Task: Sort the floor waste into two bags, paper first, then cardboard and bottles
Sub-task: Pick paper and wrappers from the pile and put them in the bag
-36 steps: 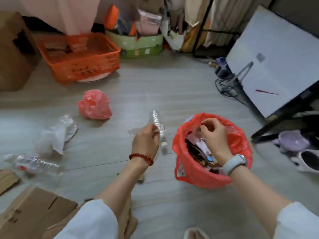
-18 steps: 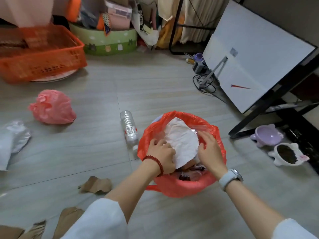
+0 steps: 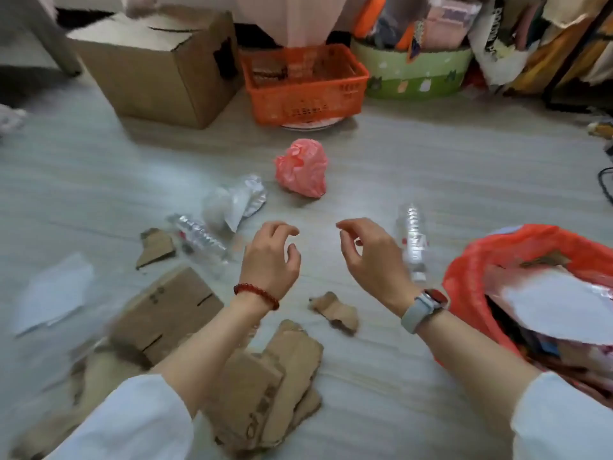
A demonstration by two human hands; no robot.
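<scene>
We see both hands, left and right, loosely curled, empty, above the grey floor, left of the open red plastic bag, seemingly paper-filled.

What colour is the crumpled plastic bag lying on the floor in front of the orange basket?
Pink-red, the crumpled plastic bag, seen in the head view.

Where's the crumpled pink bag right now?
Head view, centre: the crumpled pink bag lies on the floor in front of the orange basket, beyond both empty hands.
</scene>
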